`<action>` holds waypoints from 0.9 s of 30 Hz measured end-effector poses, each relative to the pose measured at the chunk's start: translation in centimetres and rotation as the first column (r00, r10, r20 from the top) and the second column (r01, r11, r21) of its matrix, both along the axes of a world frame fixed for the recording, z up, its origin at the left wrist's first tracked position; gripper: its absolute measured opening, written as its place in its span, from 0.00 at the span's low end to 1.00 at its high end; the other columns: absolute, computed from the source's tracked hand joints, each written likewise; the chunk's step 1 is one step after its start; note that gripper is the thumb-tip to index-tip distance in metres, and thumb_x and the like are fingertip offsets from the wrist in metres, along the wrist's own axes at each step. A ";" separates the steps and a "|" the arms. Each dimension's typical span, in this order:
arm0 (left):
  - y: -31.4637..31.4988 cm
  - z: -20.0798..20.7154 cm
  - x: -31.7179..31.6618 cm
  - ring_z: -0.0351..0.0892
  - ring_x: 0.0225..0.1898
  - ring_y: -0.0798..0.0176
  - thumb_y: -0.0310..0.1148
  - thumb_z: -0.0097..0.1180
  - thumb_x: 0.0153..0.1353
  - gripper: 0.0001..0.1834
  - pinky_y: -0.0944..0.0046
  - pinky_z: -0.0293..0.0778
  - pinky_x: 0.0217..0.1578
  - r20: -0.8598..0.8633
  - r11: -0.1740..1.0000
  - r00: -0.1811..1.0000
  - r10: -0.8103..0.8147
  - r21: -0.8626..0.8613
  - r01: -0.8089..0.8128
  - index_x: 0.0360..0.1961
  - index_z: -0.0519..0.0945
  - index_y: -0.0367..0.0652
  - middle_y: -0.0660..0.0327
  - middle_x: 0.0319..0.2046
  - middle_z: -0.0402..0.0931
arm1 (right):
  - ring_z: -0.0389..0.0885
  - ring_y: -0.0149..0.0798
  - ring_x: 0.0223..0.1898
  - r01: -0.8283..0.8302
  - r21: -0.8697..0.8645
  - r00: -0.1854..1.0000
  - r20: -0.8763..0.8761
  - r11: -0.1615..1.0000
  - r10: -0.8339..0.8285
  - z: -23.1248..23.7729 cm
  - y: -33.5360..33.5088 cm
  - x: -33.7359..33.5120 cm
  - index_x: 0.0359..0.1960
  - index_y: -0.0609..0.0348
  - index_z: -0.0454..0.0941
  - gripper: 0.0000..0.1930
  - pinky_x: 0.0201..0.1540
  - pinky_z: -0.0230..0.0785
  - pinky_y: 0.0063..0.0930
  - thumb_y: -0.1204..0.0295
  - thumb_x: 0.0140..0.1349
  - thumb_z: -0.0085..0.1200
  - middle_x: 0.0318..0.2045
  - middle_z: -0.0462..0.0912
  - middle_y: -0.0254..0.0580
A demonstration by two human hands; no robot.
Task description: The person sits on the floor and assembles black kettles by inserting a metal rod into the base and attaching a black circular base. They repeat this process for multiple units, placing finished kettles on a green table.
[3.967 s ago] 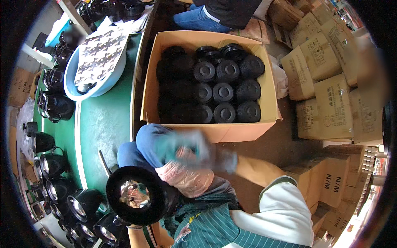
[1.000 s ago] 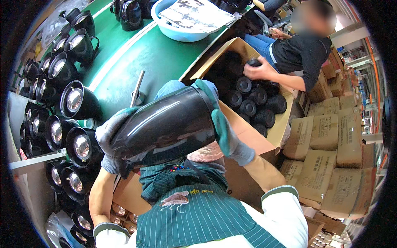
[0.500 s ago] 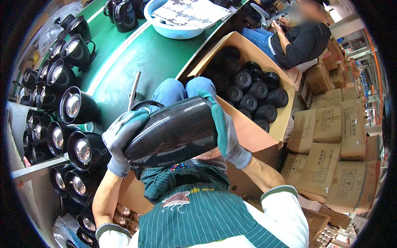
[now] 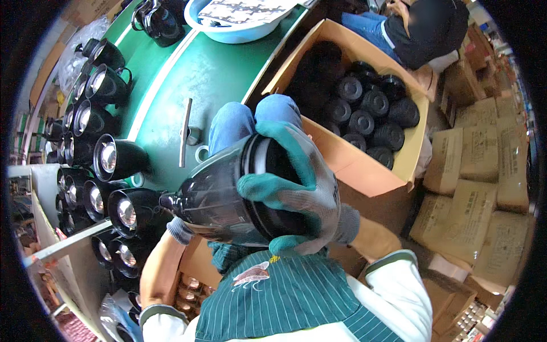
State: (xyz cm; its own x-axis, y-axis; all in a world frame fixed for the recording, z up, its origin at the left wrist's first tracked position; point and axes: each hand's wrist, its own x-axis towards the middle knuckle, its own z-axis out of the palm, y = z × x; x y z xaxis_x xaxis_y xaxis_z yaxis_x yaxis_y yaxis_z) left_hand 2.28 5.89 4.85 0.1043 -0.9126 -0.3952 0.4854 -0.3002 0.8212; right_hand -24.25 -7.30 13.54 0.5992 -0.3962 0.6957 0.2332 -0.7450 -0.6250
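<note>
A glossy black jug [image 4: 213, 194] lies on its side above my lap, its narrow spout end pointing left and its wide base end to the right. My right hand [image 4: 310, 194], in a grey and teal glove, has its fingers wrapped round the black base. A pale band shows at the base's rim between the fingers. My left hand is hidden behind the jug; only its grey glove cuff [image 4: 181, 229] shows near the spout end, so its fingers cannot be seen.
Several black jugs [image 4: 134, 211] with shiny silver insides lie along the left. A metal bar [image 4: 186, 132] is on the green table [image 4: 196, 74], with a light blue basin [image 4: 242, 34] farther back. An open carton [image 4: 359, 154] holds several round black parts. Another person [image 4: 427, 34] sits beyond; stacked cartons [image 4: 461, 165] stand right.
The jug has turned, bringing its base end round to the right. My right hand has gone from the jug's side to around the base. My left hand has slipped out of sight behind it.
</note>
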 end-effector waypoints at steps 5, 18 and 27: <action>-1.0 1.4 0.2 0.86 0.43 0.63 0.34 0.64 0.61 0.20 0.63 0.79 0.50 0.168 0.997 0.983 0.080 0.002 -0.081 0.50 0.85 0.31 0.57 0.43 0.87 | 0.62 0.72 0.71 0.033 0.023 0.999 -0.022 0.999 -0.033 -0.7 -1.6 -0.8 0.64 0.60 0.77 0.51 0.71 0.57 0.60 0.33 0.46 0.67 0.71 0.60 0.76; -1.0 10.3 0.2 0.86 0.52 0.56 0.37 0.66 0.57 0.16 0.53 0.78 0.59 0.847 0.702 -0.378 0.374 0.009 0.713 0.47 0.90 0.51 0.55 0.47 0.87 | 0.60 0.48 0.73 -0.111 0.831 0.973 -0.021 0.545 0.230 -8.2 -3.2 0.6 0.77 0.66 0.52 0.43 0.75 0.49 0.41 0.54 0.70 0.56 0.75 0.58 0.54; -0.2 0.7 4.1 0.85 0.42 0.66 0.35 0.65 0.62 0.18 0.63 0.81 0.47 0.659 0.971 0.742 0.123 -0.233 0.046 0.47 0.85 0.30 0.56 0.41 0.87 | 0.46 0.57 0.79 -0.095 0.180 0.994 -0.045 0.979 0.105 -8.7 -0.7 0.9 0.79 0.68 0.45 0.56 0.79 0.40 0.50 0.40 0.63 0.58 0.79 0.46 0.62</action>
State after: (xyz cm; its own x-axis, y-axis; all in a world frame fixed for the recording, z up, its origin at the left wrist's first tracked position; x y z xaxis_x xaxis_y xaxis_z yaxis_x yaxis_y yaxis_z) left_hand 6.35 5.64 5.52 0.3000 -0.9540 -0.0014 -0.2029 -0.0653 0.9770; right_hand -23.35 -7.98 4.79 0.6764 -0.4464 0.5858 0.2633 -0.5962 -0.7584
